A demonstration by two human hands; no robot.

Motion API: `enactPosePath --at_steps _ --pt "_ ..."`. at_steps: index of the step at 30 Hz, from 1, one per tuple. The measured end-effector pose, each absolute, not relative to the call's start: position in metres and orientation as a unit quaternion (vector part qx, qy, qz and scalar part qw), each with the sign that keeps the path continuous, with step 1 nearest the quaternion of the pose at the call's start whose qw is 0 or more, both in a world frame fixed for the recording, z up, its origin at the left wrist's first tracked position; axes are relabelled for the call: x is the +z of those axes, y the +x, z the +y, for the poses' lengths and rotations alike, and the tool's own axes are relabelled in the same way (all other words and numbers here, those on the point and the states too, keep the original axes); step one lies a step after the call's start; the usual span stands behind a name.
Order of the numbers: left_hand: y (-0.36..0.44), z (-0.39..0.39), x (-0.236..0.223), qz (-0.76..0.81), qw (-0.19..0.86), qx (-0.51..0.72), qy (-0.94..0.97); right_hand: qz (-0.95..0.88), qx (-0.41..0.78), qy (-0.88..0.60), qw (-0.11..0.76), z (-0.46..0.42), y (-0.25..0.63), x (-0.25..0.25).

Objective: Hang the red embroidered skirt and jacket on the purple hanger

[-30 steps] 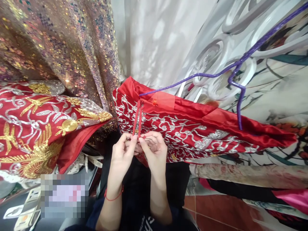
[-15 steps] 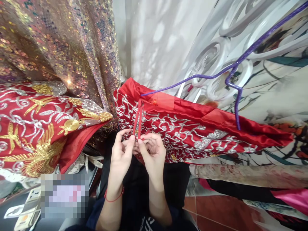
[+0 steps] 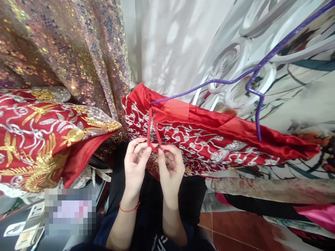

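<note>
A red satin garment (image 3: 209,139) with silver embroidery hangs from a purple hanger (image 3: 258,78) in front of me. A thin red hanging loop (image 3: 151,130) drops from its top edge. My left hand (image 3: 136,164) pinches the loop's left strand between thumb and fingers. My right hand (image 3: 170,167) pinches the right strand just beside it. The two strands are spread apart into a narrow triangle. A red string bracelet (image 3: 129,208) circles my left wrist.
A second red garment (image 3: 39,136) with gold and silver embroidery lies at the left. Sequinned fabric (image 3: 65,48) hangs behind it. White curtain (image 3: 170,42) and a white scrolled metal frame (image 3: 235,62) fill the back. Printed cloth (image 3: 300,104) hangs right. Red floor tiles (image 3: 235,230) show below.
My hands have drawn slightly apart, and the loop's two strands, held together before, now spread open. The garment and hanger have barely shifted.
</note>
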State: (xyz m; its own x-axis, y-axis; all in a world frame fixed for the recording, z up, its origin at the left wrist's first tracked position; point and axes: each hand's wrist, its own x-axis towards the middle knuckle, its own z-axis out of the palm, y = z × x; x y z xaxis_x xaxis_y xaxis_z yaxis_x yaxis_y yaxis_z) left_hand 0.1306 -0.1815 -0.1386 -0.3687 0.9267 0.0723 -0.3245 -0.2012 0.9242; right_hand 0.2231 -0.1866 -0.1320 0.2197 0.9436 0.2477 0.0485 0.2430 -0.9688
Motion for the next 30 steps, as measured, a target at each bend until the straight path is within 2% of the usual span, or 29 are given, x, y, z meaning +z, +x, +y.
enactPosePath --at_steps 3,7,14,20,26,30 --pt "0.135 -0.185 -0.136 0.462 0.411 0.705 0.346 -0.556 0.285 -0.504 0.596 -0.188 0.222 -0.128" --pt "0.134 -0.189 -0.138 0.474 0.38 0.702 0.372 -0.588 0.24 -0.509 0.58 -0.189 0.221 -0.121" --pt "0.131 -0.188 -0.141 0.471 0.35 0.713 0.383 -0.603 0.273 -0.481 0.575 -0.191 0.227 -0.121" --pt "0.135 -0.184 -0.138 0.455 0.335 0.749 0.345 -0.661 0.317 -0.372 0.57 -0.195 0.234 -0.123" --pt "0.118 -0.184 -0.145 0.447 0.351 0.685 0.457 -0.7 0.254 -0.321 0.586 -0.195 0.236 -0.129" --pt "0.105 -0.185 -0.144 0.407 0.358 0.651 0.531 -0.692 0.23 -0.337 0.596 -0.193 0.235 -0.132"
